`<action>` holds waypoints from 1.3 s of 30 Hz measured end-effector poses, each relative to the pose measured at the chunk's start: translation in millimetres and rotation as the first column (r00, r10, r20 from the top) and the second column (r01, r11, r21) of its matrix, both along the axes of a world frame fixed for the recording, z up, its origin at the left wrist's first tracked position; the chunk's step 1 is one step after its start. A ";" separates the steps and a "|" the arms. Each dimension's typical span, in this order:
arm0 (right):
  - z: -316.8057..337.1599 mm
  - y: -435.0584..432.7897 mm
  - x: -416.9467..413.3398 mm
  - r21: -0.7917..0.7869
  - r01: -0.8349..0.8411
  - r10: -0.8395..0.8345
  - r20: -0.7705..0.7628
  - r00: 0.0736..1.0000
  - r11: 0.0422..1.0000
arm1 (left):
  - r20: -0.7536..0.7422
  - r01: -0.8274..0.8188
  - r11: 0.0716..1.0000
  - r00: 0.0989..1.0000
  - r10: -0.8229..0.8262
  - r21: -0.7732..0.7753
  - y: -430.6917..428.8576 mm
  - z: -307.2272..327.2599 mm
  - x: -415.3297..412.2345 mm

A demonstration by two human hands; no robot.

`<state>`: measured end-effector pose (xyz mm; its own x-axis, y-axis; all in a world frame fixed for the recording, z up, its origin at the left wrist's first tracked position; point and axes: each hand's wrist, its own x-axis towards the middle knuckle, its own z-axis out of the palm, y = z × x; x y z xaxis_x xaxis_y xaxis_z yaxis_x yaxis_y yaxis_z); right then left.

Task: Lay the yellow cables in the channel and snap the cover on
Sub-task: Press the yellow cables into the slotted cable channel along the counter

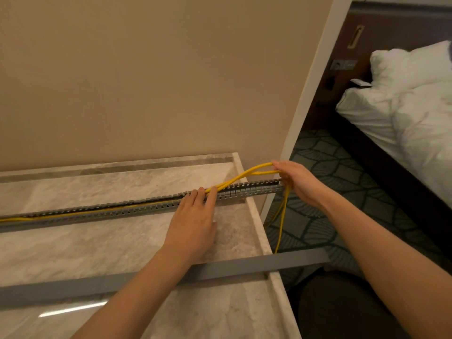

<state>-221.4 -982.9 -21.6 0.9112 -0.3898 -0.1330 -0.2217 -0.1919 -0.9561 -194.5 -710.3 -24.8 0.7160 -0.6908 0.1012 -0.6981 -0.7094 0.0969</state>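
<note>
Marble tabletop (73,253) against a beige wall is noted as the work surface. Left of the left hand (193,223), the yellow cables (241,176) are seen lying inside the slotted grey channel (97,211). The left hand is laid flat, fingers straight, fingertips pressed on the cables at the channel's top. The loose grey cover (244,266) is crossed by the left forearm, nearer the body than that hand. Between the hands the cables rise clear of the channel. The right hand (297,182), at the channel's end past the table edge, is curled round the cables; beneath it they hang towards patterned carpet (342,172). A white-sheeted bed (403,106) is recorded beyond the right hand.
</note>
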 end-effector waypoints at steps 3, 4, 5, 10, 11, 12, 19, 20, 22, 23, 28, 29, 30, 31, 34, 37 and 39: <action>-5.6 9.3 -6.9 -0.117 0.014 -0.022 -0.061 0.998 0.993 | 0.011 -0.002 0.999 1.000 0.002 0.039 -1.5 1.0 -1.5; -7.6 12.1 -7.6 -0.127 0.023 -0.034 -0.081 0.996 0.992 | 0.023 0.000 0.997 1.000 -0.001 0.072 -2.7 1.0 -2.8; -9.8 14.7 -8.5 -0.130 0.031 -0.045 -0.106 0.993 0.991 | 0.025 0.001 0.995 1.000 -0.003 0.101 -3.5 0.3 -4.7; -23.2 21.3 -15.4 -0.184 0.054 -0.083 -0.156 0.984 0.981 | 0.003 -0.002 0.995 1.000 0.002 0.102 -4.3 -2.2 -6.4; -22.9 22.6 -15.8 -0.182 0.061 -0.088 -0.147 0.985 0.981 | -0.001 -0.001 0.995 1.000 0.001 0.095 -4.3 -1.0 -5.9; -22.2 23.5 -15.5 -0.171 0.070 -0.094 -0.137 0.986 0.983 | -0.007 0.001 0.996 1.000 0.000 0.088 -4.6 0.3 -5.2; -15.5 25.8 -18.1 -0.044 0.204 -0.200 0.087 0.976 0.978 | -0.032 -0.014 1.000 0.999 0.014 0.009 -7.7 6.8 0.7; -16.3 26.6 -18.8 -0.038 0.215 -0.211 0.087 0.974 0.976 | -0.031 -0.013 1.000 0.999 0.013 0.009 -7.4 6.7 1.1; -20.9 27.7 -22.0 -0.054 0.210 -0.208 0.047 0.977 0.976 | -0.022 -0.006 1.000 1.000 0.006 0.010 -6.6 6.0 1.5; -24.2 27.9 -23.5 -0.061 0.192 -0.192 0.019 0.981 0.979 | -0.017 -0.003 1.000 1.000 0.003 0.009 -6.1 5.5 1.7; -15.5 29.1 -26.3 -0.384 0.184 -0.181 0.044 0.983 0.905 | -0.013 0.000 1.000 1.000 0.000 -0.001 -5.0 4.2 2.0; -9.8 31.5 -27.2 -0.533 0.169 -0.146 0.086 0.986 0.829 | -0.010 0.001 1.000 1.000 -0.001 -0.002 -4.9 4.1 2.0; -3.4 36.7 -28.8 -0.650 0.124 -0.069 0.110 0.992 0.750 | -0.005 0.002 1.000 1.000 -0.002 -0.003 -4.5 3.6 1.9; 3.4 43.9 -30.9 -0.736 0.050 0.034 0.099 0.995 0.675 | -0.003 0.002 1.000 1.000 -0.002 -0.005 -4.4 3.4 1.8; 12.7 67.5 -35.5 -0.909 -0.198 0.290 -0.091 0.953 0.367 | -0.009 0.003 1.000 1.000 -0.003 -0.013 -4.3 3.3 1.4; 13.5 84.8 -35.5 -0.950 -0.245 0.265 -0.190 0.945 0.194 | -0.010 0.008 1.000 1.000 -0.008 -0.022 -3.7 3.4 0.7; 14.5 90.0 -34.4 -0.953 -0.232 0.221 -0.187 0.957 0.196 | -0.008 0.007 0.999 1.000 -0.008 -0.033 -3.5 3.2 0.6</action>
<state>-255.8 -892.9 -7.1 0.9856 -0.0016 0.1693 -0.0010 -1.0000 -0.0037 -194.0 -713.8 -21.6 0.7117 -0.6924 0.1185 -0.7025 -0.7005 0.1260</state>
